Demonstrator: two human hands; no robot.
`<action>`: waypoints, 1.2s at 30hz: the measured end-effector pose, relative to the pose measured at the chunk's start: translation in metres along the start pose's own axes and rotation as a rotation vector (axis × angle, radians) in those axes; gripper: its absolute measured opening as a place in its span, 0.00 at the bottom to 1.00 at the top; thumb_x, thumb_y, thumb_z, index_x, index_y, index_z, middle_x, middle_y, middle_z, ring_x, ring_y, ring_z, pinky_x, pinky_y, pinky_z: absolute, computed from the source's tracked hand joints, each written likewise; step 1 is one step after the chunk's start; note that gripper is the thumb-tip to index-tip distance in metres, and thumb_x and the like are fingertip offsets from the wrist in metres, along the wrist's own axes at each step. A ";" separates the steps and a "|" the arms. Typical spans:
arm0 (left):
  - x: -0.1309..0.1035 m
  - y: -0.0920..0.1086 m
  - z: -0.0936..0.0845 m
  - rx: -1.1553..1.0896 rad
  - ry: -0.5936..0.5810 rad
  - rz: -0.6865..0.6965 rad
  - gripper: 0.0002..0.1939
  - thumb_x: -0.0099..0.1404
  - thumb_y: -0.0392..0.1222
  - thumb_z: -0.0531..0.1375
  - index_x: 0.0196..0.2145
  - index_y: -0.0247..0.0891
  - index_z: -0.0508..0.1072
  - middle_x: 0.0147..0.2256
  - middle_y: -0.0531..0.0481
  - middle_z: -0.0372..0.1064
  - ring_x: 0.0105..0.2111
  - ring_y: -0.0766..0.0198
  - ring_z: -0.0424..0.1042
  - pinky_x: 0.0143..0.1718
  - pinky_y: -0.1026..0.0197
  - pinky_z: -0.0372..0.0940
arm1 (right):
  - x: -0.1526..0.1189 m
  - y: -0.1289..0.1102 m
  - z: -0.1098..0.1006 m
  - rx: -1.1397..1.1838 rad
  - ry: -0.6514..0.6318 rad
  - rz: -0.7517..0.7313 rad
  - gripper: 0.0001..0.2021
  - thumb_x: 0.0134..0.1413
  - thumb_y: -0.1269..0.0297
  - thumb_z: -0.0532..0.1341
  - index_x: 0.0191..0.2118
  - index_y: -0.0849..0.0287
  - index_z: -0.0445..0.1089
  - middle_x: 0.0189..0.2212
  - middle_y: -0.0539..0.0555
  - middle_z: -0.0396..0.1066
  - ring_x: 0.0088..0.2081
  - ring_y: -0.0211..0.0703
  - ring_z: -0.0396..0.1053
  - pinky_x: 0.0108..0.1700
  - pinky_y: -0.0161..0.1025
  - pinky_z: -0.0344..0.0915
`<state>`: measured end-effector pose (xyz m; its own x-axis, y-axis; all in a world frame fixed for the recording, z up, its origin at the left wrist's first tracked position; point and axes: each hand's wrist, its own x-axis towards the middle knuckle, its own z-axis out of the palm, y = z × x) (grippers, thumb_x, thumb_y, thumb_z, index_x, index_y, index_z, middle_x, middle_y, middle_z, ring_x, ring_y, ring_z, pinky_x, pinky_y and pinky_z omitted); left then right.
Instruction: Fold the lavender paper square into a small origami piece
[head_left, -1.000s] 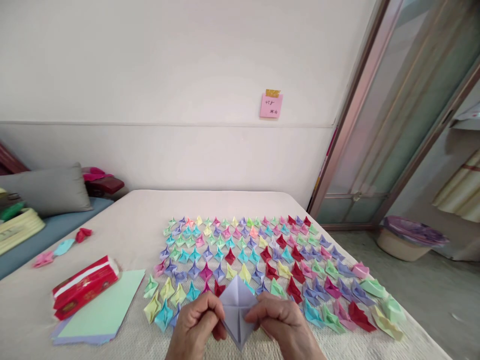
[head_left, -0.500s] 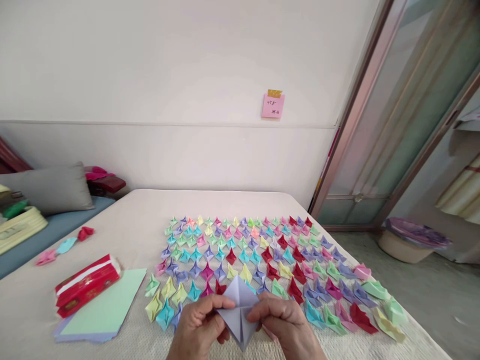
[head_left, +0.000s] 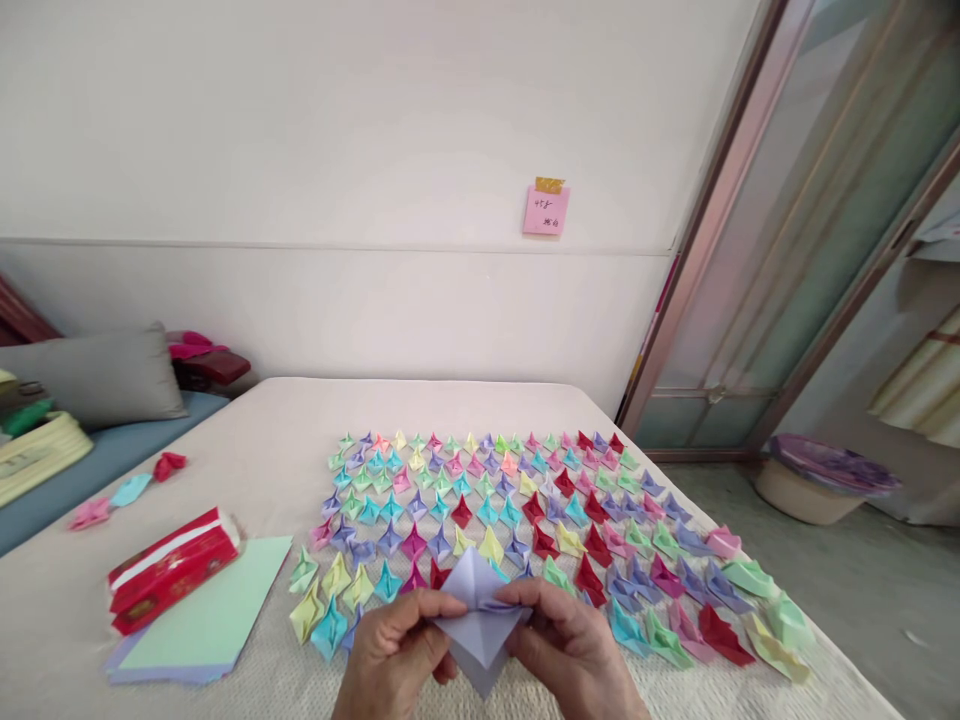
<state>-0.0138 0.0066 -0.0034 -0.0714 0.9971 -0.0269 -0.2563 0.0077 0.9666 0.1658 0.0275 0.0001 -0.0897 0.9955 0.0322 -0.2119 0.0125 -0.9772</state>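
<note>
A lavender sheet of origami paper point(head_left: 480, 640), partly folded into a diamond shape, is held up between my two hands. My left hand point(head_left: 401, 645) pinches its left corner, thumb and fingers pressed together. At the right corner my right hand point(head_left: 566, 640) grips the paper, its fingers over a raised fold near the middle. A lower layer of the paper shows beneath the upper flap. Just beyond it lie rows of small folded paper boats point(head_left: 491, 545) in many colours, spread over the pale cloth; my hands hide some of the nearest ones.
To the left, a red tissue packet point(head_left: 176, 565) rests on a stack of green and lavender paper sheets point(head_left: 217, 610). Farther back are several loose folded pieces point(head_left: 130, 490). A grey cushion point(head_left: 97, 375) stands beyond, and a lined bin point(head_left: 821, 480) is on the floor at right.
The paper's centre slit no longer shows; a flap now covers the lower front, with a fold standing up at the middle. My right fingers have shifted slightly up along the right side.
</note>
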 end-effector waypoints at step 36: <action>-0.006 0.014 0.005 0.102 -0.014 -0.028 0.08 0.57 0.43 0.63 0.23 0.40 0.76 0.21 0.55 0.69 0.24 0.62 0.67 0.29 0.64 0.63 | -0.001 -0.017 -0.012 -0.269 -0.145 -0.129 0.11 0.48 0.69 0.62 0.26 0.49 0.83 0.27 0.52 0.70 0.30 0.45 0.66 0.37 0.41 0.63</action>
<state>-0.0120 0.0015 0.0113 -0.0524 0.9973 -0.0513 -0.1584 0.0425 0.9865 0.1809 0.0276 0.0138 -0.2202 0.9605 0.1702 0.0320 0.1814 -0.9829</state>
